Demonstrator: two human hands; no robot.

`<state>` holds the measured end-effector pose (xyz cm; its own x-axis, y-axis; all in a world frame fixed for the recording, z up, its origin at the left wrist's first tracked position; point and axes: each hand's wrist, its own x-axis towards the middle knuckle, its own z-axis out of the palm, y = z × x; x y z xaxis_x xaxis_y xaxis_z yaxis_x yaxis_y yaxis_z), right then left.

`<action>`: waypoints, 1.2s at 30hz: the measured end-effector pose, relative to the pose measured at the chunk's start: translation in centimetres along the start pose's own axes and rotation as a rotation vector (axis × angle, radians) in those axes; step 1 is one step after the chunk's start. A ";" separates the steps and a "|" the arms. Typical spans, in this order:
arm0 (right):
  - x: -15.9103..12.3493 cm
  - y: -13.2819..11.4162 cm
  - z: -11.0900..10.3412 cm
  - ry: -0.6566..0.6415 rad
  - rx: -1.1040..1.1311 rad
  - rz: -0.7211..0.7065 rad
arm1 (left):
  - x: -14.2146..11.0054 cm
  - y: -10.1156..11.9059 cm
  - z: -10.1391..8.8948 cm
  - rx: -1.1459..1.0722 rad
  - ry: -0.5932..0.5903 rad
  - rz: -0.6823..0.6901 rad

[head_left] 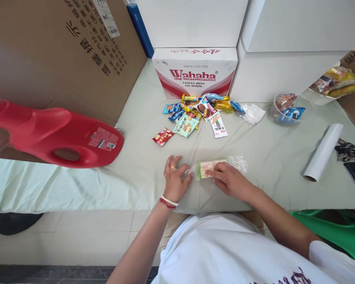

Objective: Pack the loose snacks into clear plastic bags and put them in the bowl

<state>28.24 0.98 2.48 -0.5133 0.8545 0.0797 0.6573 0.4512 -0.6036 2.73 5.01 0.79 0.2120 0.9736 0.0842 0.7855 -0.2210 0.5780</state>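
A small snack in a clear plastic bag [210,167] lies on the pale green cloth [266,150] near the table's front edge. My left hand [174,179] rests at the bag's left end, fingers spread, thumb and finger pinching the twisted plastic. My right hand [228,179] lies on the bag's right half, fingers pressing the packet down. A ring shows on the left hand and bead bracelets on its wrist.
A pile of several snack packets [195,112] lies further back before a Wahaha carton [195,73]. A red jug [53,132] lies on its side at left. A white roll [324,152], keys [347,152] and a clear bowl of snacks [286,107] sit at right.
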 end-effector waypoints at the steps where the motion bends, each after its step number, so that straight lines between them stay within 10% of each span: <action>1: 0.0 0.1 0.1 0.005 0.003 -0.004 | -0.2 0.2 -0.3 -0.062 -0.018 0.005; 8: 0.5 -0.3 0.4 0.035 0.023 -0.030 | -1.6 5.0 0.5 -0.297 0.013 0.017; 13: -0.3 0.4 -0.2 0.115 0.186 -0.042 | -2.6 7.8 4.1 0.033 -0.003 0.233; 18: -1.4 3.1 -0.8 0.521 -0.064 0.400 | -4.0 7.6 5.0 0.337 -0.017 0.326; 23: -2.3 4.8 -1.8 0.377 -0.195 0.479 | -4.3 7.4 5.4 0.478 -0.064 0.322; 29: -1.0 1.2 -4.6 0.223 0.007 0.595 | -4.3 7.5 5.3 0.563 -0.062 0.341; 36: 4.5 -2.9 -0.5 0.083 -0.128 0.515 | -3.5 6.6 5.2 0.331 0.008 0.374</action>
<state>24.32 3.66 4.97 -0.0643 0.9887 -0.1355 0.8773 -0.0087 -0.4799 10.18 -0.16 0.03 0.5112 0.8242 0.2436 0.7989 -0.5602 0.2189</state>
